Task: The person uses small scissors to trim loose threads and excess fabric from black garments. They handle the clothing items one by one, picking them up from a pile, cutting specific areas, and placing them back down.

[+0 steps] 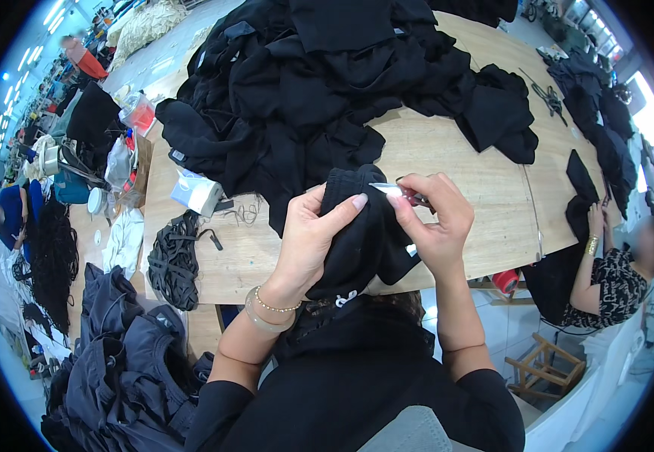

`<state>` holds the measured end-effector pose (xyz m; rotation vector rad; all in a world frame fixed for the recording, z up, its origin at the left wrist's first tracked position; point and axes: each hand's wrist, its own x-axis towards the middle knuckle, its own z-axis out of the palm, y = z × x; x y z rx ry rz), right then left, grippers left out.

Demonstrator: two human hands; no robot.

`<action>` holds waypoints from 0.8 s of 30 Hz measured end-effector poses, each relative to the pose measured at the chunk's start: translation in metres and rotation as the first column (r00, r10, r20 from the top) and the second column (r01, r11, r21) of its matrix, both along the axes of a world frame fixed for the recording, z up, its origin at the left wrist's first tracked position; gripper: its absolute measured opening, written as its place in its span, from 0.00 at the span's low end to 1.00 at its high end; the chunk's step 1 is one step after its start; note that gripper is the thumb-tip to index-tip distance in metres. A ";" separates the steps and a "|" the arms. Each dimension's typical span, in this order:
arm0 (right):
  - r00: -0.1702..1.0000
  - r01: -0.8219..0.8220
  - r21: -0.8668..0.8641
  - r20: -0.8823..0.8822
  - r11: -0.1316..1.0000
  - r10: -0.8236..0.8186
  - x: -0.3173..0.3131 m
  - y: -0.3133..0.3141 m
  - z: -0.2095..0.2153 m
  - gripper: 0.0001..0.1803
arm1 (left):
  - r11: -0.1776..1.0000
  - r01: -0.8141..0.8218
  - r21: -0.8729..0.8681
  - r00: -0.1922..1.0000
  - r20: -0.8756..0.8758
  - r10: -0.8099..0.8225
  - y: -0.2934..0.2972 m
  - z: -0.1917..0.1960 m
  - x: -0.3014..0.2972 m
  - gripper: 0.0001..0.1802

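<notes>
My left hand [303, 232] is closed on a black garment [351, 252], its thumb pressed on the gathered, elastic-looking edge at the top. The garment hangs down over the table's near edge, and a white cord end [346, 299] shows low on it. In my right hand [441, 218] is a small pointed tool [387, 188] with a pale tip and a dark red handle, pinched between thumb and fingers. Its tip points left and lies at the gathered edge, close to my left thumb. My fingers partly hide the handle, so the tool's exact kind is unclear.
A large heap of black garments [297, 90] covers the table's far side. To the left are a bundle of dark cords [176, 260], a small white-and-blue packet [195, 192] and dark grey clothing [127, 361]. Scissors [549, 98] lie far right. A co-worker [606, 282] handles black cloth at right.
</notes>
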<state>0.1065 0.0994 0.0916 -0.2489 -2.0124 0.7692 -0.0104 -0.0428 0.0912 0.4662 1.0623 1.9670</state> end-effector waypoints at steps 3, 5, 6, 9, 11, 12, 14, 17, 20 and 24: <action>0.997 -0.011 -0.208 -0.082 0.978 -0.006 0.002 0.000 0.002 0.11 | 0.999 0.025 -0.029 0.995 -0.093 -0.027 -0.002 0.006 -0.005 0.13; 0.982 -0.046 -0.397 -0.189 0.917 -0.032 0.001 0.002 0.002 0.11 | 0.998 0.053 -0.033 0.989 -0.136 -0.057 -0.001 0.023 -0.011 0.14; 0.979 -0.068 -0.422 -0.202 0.904 -0.021 0.003 0.004 0.003 0.11 | 0.997 0.076 -0.020 0.989 -0.122 -0.078 0.001 0.031 -0.013 0.15; 0.980 -0.146 -0.477 -0.189 0.867 0.061 0.010 0.011 0.006 0.06 | 0.983 0.174 -0.050 0.966 -0.185 -0.181 0.009 0.058 -0.024 0.22; 0.946 -0.324 -0.628 -0.211 0.707 0.246 0.019 0.009 0.007 0.05 | 0.930 0.165 -0.328 0.653 -0.670 -0.352 0.014 0.087 -0.042 0.24; 0.914 -0.395 -0.691 -0.233 0.605 0.331 0.022 0.007 0.009 0.06 | 0.881 0.096 -0.464 0.332 -0.819 -0.468 0.017 0.099 -0.052 0.25; 0.780 -0.570 -0.650 -0.237 0.502 0.579 0.015 -0.003 0.017 0.07 | 0.881 0.022 -0.473 0.116 -0.874 -0.473 0.030 0.115 -0.051 0.25; 0.732 -0.526 -0.526 0.120 0.668 0.671 -0.009 -0.012 0.026 0.10 | 0.894 -0.041 -0.446 -0.073 -0.891 -0.448 0.035 0.133 -0.050 0.31; 0.853 -0.396 -0.158 0.301 0.905 0.426 -0.042 -0.004 -0.002 0.17 | 0.915 -0.089 -0.393 -0.079 -0.913 -0.400 0.034 0.146 -0.054 0.33; 0.737 -0.195 0.137 0.674 0.971 0.053 -0.057 0.022 -0.028 0.24 | 0.886 -0.176 -0.428 0.151 -0.902 -0.405 0.029 0.153 -0.068 0.37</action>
